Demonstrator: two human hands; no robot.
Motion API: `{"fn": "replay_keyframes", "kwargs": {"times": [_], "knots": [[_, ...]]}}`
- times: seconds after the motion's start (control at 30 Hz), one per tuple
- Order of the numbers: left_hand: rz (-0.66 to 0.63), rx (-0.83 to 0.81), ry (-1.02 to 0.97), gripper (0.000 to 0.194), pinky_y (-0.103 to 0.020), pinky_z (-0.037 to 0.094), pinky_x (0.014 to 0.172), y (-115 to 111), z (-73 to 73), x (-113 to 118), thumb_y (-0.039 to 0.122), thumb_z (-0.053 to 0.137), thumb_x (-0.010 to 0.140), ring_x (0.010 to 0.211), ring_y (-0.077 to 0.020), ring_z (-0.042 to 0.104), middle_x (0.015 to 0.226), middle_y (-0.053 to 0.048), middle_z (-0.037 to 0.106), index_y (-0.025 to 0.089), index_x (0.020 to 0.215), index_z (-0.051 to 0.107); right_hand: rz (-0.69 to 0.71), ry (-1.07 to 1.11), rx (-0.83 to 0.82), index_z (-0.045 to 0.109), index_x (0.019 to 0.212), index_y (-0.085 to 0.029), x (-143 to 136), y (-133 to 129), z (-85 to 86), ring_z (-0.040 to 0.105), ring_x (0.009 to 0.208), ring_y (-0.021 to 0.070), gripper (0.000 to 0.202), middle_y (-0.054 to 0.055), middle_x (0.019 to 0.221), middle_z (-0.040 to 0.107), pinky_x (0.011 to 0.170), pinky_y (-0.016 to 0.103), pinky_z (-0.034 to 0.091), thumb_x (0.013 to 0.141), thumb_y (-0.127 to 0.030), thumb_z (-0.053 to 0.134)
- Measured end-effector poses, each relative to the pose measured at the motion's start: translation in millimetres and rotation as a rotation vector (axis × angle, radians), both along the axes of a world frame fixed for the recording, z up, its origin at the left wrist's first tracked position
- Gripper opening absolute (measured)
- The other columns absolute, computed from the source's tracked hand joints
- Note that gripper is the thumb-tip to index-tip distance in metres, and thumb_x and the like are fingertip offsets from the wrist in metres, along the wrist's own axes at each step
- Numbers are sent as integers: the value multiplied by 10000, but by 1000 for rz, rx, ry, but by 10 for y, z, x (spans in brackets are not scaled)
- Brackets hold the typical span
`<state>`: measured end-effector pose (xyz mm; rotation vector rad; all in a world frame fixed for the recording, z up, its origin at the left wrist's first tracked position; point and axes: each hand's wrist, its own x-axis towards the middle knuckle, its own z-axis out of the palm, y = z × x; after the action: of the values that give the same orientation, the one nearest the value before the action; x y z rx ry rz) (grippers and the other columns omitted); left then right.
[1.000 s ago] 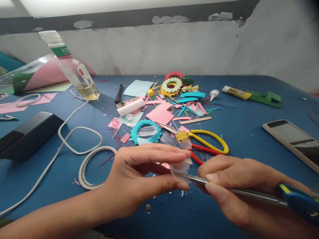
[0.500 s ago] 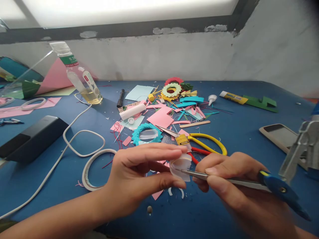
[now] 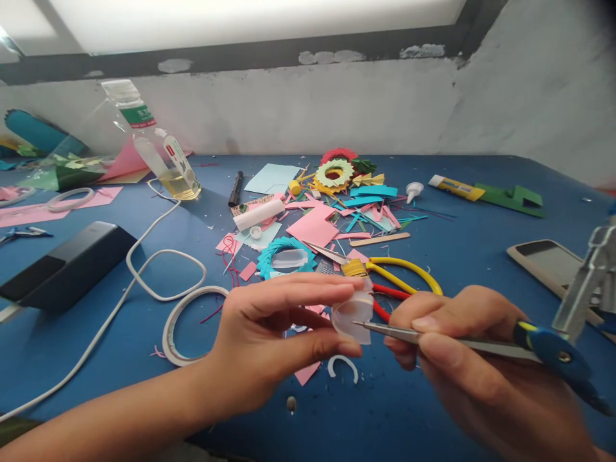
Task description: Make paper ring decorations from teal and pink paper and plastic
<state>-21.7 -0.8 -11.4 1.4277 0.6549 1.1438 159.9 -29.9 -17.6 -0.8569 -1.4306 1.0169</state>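
Note:
Between the thumb and fingers of my left hand (image 3: 269,346) is a small curved piece of translucent plastic (image 3: 353,317), shaped like a short cut tube. My right hand (image 3: 462,353) grips a blue-and-silver bladed tool (image 3: 486,348) well down its metal blade. The thin tip lies at the plastic piece's wall; whether it pierces it I cannot tell. A blue pivoted part and metal arms of the tool stick out to the right. Below the hands lies a white curved strip (image 3: 344,369) on the blue table (image 3: 385,417).
Yellow-and-red-handled scissors (image 3: 404,276) lie just behind my hands. Beyond are a turquoise folded-paper ring (image 3: 264,260), pink paper (image 3: 312,224) and other scraps. To the left are a tape roll (image 3: 171,337), white cable (image 3: 144,289), dark box (image 3: 72,263) and tilted bottle (image 3: 166,157); a phone (image 3: 543,256) is right.
The tool has shifted right with my right hand, and its tip has drawn back from inside the plastic piece towards its near edge. My left hand keeps its hold, with the view slightly shifted.

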Motion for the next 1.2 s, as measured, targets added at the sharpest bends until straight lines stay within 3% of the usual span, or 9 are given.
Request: {"fn": "replay_keyframes", "kwargs": {"times": [0.3, 0.33, 0.47, 0.6, 0.77, 0.9, 1.0, 1.1, 1.2], "knots": [[28, 38, 13, 440, -198, 561, 711, -7, -21, -16, 30, 743, 617, 941, -156, 626, 1013, 9, 694, 295, 963, 686, -97, -17, -17, 564, 690, -251, 204, 113, 84, 574, 580, 88, 142, -42, 662, 621, 526, 194, 473, 820, -204, 532], [37, 52, 16, 441, -203, 560, 716, -11, -26, -19, 32, 744, 617, 944, -159, 622, 1013, 6, 692, 295, 966, 684, -187, -33, -66, 548, 686, -248, 267, 152, 101, 587, 620, 100, 155, -29, 698, 626, 532, 202, 468, 833, -220, 509], [46, 171, 39, 473, -204, 551, 736, -16, -57, -26, 28, 748, 612, 934, -149, 615, 1016, -4, 678, 287, 999, 665, -125, -687, -246, 547, 644, -217, 470, 325, 146, 570, 562, 140, 297, 22, 637, 602, 515, 270, 429, 836, -425, 455], [23, 440, 76, 470, -197, 549, 751, 7, -94, -26, 17, 750, 604, 882, -137, 629, 997, -49, 673, 198, 1025, 646, -75, -1270, -382, 539, 650, -201, 482, 408, 136, 512, 501, 179, 459, 52, 567, 577, 500, 318, 358, 826, -559, 311], [-57, 500, 161, 404, -201, 553, 746, 31, -99, -23, 22, 730, 634, 893, -154, 633, 986, -97, 669, 125, 1013, 635, 223, -1341, -488, 529, 656, -198, 462, 384, 65, 512, 534, 161, 485, 39, 621, 586, 489, 275, 335, 840, -584, 301], [-133, 429, 180, 399, -189, 552, 714, 24, -88, -15, 31, 719, 653, 910, -158, 630, 1006, -99, 667, 135, 1030, 636, 266, -1295, -418, 503, 600, -197, 491, 383, -5, 462, 455, 117, 425, -3, 531, 537, 419, 234, 290, 826, -544, 407], [-154, 345, 189, 386, -182, 552, 669, 15, -82, -4, 45, 707, 670, 905, -157, 623, 1010, -91, 666, 161, 1033, 645, 150, -1250, -280, 542, 611, -198, 476, 359, 45, 473, 422, 105, 378, -14, 502, 552, 399, 222, 313, 823, -498, 455], [-160, 220, 197, 369, -180, 550, 634, 19, -86, 12, 61, 701, 680, 861, -145, 618, 996, -79, 653, 174, 1028, 653, -33, -1082, 46, 570, 643, -208, 428, 272, 168, 463, 371, 82, 293, -42, 458, 542, 370, 202, 325, 832, -417, 492], [-184, 115, 199, 391, -158, 544, 630, 33, -97, 24, 64, 704, 678, 816, -112, 610, 1005, -62, 630, 175, 1048, 645, -30, -957, 378, 594, 708, -229, 363, 162, 233, 481, 371, 60, 220, -66, 476, 565, 390, 179, 351, 860, -348, 487]]}}
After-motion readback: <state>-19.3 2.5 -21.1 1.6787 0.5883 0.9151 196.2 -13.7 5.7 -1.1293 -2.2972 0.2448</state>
